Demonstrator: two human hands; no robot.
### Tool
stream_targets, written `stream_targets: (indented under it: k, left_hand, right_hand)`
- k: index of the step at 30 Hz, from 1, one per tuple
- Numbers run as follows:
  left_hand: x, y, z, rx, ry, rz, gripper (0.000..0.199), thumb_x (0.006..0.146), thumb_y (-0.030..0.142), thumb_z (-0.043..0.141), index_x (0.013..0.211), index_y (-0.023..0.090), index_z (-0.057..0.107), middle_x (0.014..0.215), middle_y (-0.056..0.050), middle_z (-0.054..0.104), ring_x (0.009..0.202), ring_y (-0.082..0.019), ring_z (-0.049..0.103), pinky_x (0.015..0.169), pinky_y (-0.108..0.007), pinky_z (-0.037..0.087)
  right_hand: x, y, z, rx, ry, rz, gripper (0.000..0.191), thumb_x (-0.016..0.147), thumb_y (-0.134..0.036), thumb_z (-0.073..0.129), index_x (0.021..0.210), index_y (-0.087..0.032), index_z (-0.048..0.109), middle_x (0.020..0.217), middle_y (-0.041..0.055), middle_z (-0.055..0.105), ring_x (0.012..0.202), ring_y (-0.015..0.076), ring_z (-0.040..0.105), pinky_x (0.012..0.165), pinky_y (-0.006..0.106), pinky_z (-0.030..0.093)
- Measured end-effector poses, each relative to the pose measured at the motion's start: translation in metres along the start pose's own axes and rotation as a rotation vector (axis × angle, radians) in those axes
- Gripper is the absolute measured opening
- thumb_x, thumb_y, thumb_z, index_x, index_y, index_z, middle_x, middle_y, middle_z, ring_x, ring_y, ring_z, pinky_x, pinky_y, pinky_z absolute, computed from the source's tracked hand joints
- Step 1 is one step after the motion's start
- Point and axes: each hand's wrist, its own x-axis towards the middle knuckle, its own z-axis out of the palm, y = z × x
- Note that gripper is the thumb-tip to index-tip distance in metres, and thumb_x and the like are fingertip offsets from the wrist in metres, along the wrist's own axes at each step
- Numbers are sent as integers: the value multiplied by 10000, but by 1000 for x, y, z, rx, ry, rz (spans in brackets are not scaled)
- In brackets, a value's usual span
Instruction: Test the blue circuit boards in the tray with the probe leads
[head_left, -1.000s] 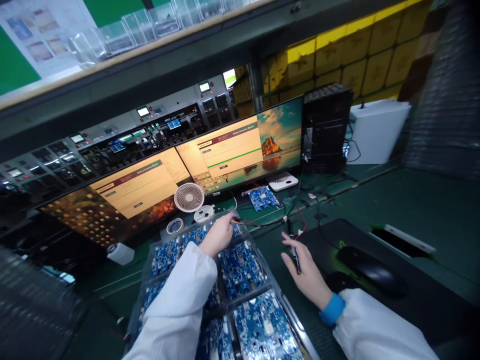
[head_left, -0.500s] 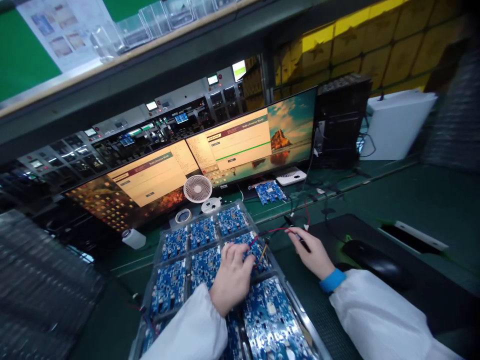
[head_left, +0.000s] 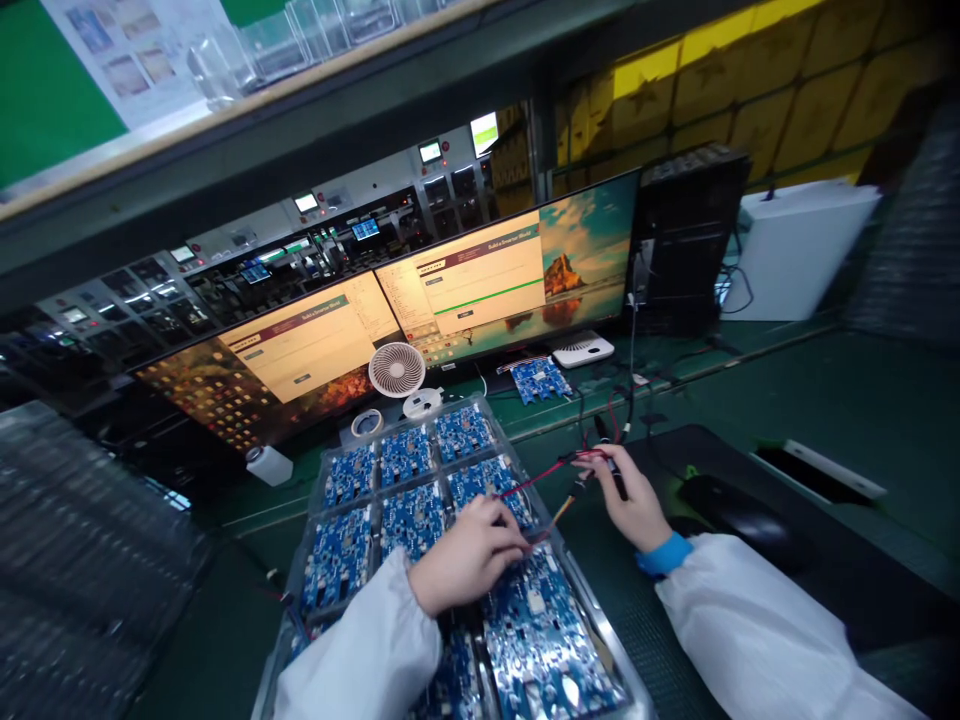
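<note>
Left hand: fingers curled, thumb and fingertips pinched on thin coloured wires. Right hand, apart: partly curled round black pen-like tool, fingertips at wires. Wires: strung between hands, crossing right rim of tray. Blue circuit boards: in tray, beneath left hand.

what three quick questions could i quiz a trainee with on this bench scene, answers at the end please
1. Which wrist wears the snug bright-blue band, left or right?
2. True or false: the round white slatted fan stands beyond the rectangular grey plastic tray of blue circuit boards, as the person sees it.
3. The right hand holds which of these: (a) a cylindrical white bottle, (b) a slim black pen-shaped object, (c) a ring-shaped roll of tape?

Key: 1 right; 2 true; 3 b.
</note>
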Motion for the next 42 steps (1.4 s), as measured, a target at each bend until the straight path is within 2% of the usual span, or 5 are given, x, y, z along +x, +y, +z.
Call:
stream_targets:
  k: [6,12,18,22,42]
  left_hand:
    - [8,-40,5,181,210,-167,217,903,167,522,946,220,727,1007,-58,687,1060,-240,532,984,-448,385]
    - [16,-41,12,52,305,-232,195,872,106,546,933,167,721,986,-81,660,937,-192,595,870,-341,485]
    - [14,-26,4,-211,228,-74,80,820,126,652,864,177,693,926,-17,673,898,-124,629,843,-215,490]
    - [16,-31,3,-131,228,-162,138,817,69,606,863,180,674,899,-24,667,887,-149,613,855,-261,475]
    - [41,-56,28,-58,413,-399,131,812,57,554,827,167,625,830,-26,660,805,-158,600,805,-298,465]
  right_hand:
    - [4,1,-11,16,146,51,347,918,-569,419,977,-234,488,970,83,714,707,160,686,709,334,585]
    - [3,6,-5,43,33,73,381,919,-575,403,959,-207,491,1010,142,706,643,171,683,490,278,548]
    - [-1,9,-1,15,-124,4,369,928,-540,406,1055,-226,552,1199,117,658,1000,212,673,795,372,587]
    - [-1,6,-7,-77,-126,-35,340,947,-469,390,1093,-219,566,1165,111,670,1008,190,661,901,376,536]
    - [1,-2,-17,-232,-141,-159,275,926,-342,382,1062,-213,584,1125,96,688,990,191,672,880,346,547]
